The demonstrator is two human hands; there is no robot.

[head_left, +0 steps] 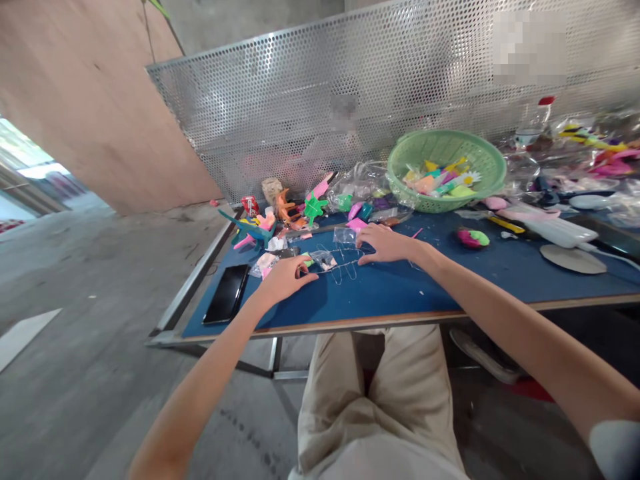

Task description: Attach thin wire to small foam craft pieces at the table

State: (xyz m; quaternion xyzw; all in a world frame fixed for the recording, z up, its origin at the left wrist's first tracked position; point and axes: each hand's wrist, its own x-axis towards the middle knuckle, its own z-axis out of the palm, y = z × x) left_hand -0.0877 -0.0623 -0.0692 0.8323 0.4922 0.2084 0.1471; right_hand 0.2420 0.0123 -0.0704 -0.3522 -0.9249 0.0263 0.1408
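A thin, pale twisted strand with loose loops [341, 267] stretches between my two hands, just above the blue tabletop [340, 303]. My left hand [287, 277] has thumb and fingers closed around its left end. At the right end, my right hand [381, 245] pinches the strand between thumb and fingers. Small clear plastic bags [345, 235] lie behind the strand, and another small bag with dark and pale bits [325, 260] is beside my left hand. The fingertips of both hands are small in view.
A black phone [226, 294] lies at the table's left. Colourful felt-like pieces [315, 208] are heaped at the back. Further right are a green basket [447, 143], a white glue gun [555, 225], a grey oval piece [573, 259] and a perforated metal screen [300, 100] behind.
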